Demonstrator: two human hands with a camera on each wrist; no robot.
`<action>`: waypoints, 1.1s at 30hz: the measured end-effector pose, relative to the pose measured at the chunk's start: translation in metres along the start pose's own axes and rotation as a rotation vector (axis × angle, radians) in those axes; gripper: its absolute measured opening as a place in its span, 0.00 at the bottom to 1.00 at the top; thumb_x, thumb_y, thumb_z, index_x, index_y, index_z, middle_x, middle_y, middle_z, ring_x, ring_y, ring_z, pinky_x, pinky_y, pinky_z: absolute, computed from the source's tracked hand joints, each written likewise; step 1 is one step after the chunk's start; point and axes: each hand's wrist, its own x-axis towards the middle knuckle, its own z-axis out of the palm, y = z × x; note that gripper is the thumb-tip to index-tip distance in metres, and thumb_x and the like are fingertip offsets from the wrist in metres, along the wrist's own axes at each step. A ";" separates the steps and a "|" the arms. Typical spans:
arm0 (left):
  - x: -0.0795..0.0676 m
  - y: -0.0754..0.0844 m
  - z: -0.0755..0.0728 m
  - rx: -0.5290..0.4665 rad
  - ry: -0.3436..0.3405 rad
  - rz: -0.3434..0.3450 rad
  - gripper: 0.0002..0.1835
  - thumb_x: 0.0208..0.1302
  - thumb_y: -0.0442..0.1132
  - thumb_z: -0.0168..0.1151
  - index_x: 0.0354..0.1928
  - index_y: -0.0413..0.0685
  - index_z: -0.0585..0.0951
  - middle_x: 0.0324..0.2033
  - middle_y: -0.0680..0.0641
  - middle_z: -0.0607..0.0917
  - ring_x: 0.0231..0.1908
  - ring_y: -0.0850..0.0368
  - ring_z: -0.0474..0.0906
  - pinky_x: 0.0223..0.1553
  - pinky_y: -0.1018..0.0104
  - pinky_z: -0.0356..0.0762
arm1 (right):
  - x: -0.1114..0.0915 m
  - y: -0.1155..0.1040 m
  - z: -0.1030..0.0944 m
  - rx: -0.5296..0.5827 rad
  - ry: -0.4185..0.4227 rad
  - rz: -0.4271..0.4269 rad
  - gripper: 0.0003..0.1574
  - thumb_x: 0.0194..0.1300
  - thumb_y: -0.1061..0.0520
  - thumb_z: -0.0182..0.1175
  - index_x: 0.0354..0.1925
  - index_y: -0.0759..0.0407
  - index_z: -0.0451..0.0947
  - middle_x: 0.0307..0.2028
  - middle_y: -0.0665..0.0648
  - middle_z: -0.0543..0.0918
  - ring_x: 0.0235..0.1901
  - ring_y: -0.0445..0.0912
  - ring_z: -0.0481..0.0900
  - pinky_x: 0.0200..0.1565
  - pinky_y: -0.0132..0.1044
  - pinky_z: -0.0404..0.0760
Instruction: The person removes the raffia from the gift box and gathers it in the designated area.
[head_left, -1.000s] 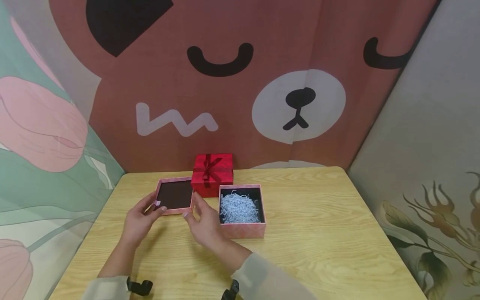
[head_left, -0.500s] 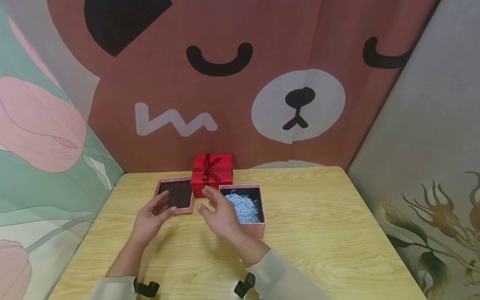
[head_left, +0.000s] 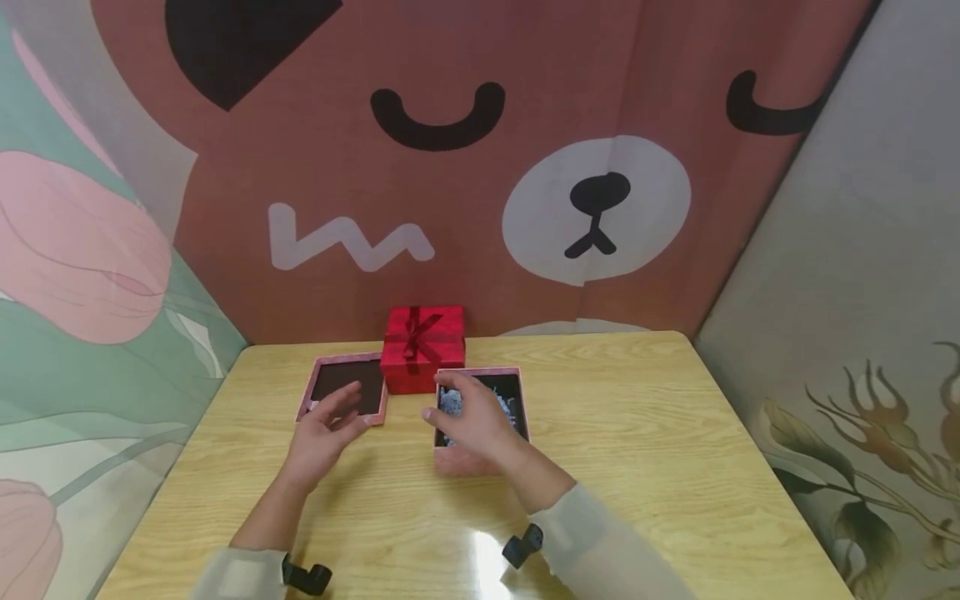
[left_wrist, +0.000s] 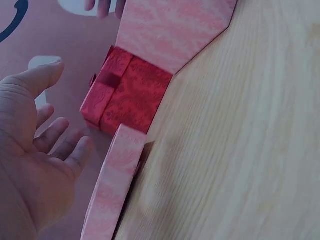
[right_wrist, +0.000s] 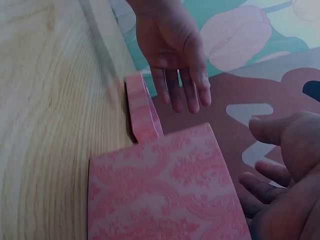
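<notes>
My left hand (head_left: pixel 322 442) hovers with loose fingers in front of the pink lid (head_left: pixel 385 408), which lies upturned with its dark inside showing. It holds nothing. My right hand (head_left: pixel 480 421) hangs over the open pink gift box (head_left: pixel 461 461), its fingers relaxed and nothing in them. Light blue shredded paper (head_left: pixel 452 401) fills part of the box; the hand covers some of it. In the right wrist view the patterned side of the pink box (right_wrist: pixel 160 195) stands beside my right fingers. A red gift box (head_left: pixel 423 346) with a dark red ribbon bow sits behind, between lid and pink box.
Everything stands on a light wood-grain table (head_left: pixel 637 450). A backdrop with a cartoon bear (head_left: pixel 450 200) rises directly behind its far edge. Printed flower panels border the table on the left and right.
Both hands have let go of the pink lid, which stays on the table. They have moved right, the right hand coming over the pink box.
</notes>
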 end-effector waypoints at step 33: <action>-0.005 0.019 0.082 -0.186 -0.210 0.095 0.38 0.64 0.35 0.74 0.75 0.44 0.70 0.72 0.36 0.67 0.73 0.32 0.61 0.68 0.41 0.69 | 0.019 0.032 -0.025 -0.275 -0.142 0.097 0.57 0.58 0.40 0.77 0.77 0.56 0.64 0.73 0.62 0.69 0.70 0.57 0.69 0.69 0.58 0.72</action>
